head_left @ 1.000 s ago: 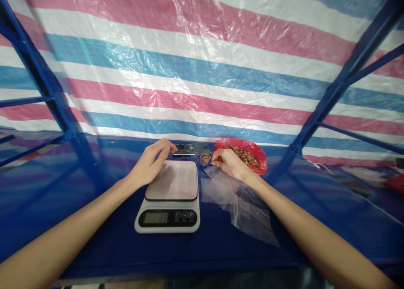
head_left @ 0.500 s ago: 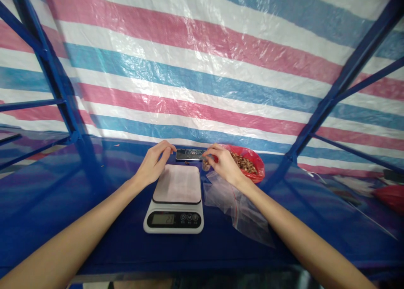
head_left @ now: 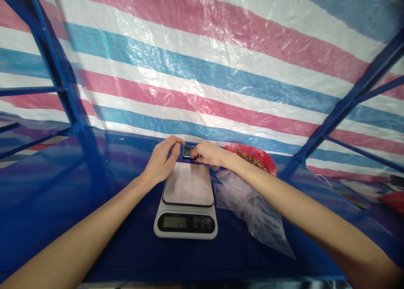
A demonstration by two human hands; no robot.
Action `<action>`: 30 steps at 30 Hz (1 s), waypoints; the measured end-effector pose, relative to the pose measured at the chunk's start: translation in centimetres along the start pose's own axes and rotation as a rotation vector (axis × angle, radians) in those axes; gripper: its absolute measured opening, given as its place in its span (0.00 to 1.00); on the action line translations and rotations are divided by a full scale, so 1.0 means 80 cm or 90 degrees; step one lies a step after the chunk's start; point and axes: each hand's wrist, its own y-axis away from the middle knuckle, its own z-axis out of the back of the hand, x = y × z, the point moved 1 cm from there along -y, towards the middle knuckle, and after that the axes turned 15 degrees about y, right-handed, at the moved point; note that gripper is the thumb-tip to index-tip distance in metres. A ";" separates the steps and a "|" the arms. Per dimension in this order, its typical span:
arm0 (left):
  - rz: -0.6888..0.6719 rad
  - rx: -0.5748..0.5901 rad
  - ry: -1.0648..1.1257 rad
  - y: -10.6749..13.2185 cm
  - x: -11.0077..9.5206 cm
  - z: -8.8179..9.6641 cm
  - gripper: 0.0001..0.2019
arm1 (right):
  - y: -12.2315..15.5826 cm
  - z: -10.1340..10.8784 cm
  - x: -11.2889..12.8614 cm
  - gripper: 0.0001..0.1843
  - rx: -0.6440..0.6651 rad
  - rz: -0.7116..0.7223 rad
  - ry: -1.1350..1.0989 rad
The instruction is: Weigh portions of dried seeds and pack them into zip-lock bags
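My left hand (head_left: 164, 156) is behind the left rear corner of a white kitchen scale (head_left: 186, 231), thumb and fingers bent but apart, holding nothing visible. Its fingertips are close to a dark, flat, shiny device (head_left: 187, 151) lying behind the scale. My right hand (head_left: 206, 153) covers the right part of that device. Its fingers are pinched together near the device's front edge, and a tiny dark bit shows at the fingertips, too small to name. On the scale the pale square platform (head_left: 189, 185) is bare, and the display (head_left: 174, 222) seems to read 23.
A red plastic bag (head_left: 268, 159) of small brown pieces (head_left: 252, 159) sits at the back right. A small clear cup (head_left: 215, 167) is mostly hidden under my right wrist. Clear zip bags (head_left: 252, 209) lie right of the scale. Blue metal posts (head_left: 331, 120) flank the striped sheet (head_left: 189, 91).
My right hand has left the small clear cup and moved left, across the device to a small brown bit before it. My left thumb and fingers have parted. The view has shifted slightly.
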 end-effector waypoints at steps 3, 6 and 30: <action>-0.003 0.007 0.001 0.001 0.004 -0.001 0.16 | -0.007 -0.010 0.000 0.14 0.000 0.024 0.005; -0.006 0.009 0.004 0.002 0.007 -0.001 0.16 | -0.012 -0.011 0.002 0.14 0.003 0.045 -0.002; 0.050 0.020 -0.008 0.005 0.010 0.002 0.17 | 0.149 0.052 -0.076 0.11 -0.138 -0.237 -0.032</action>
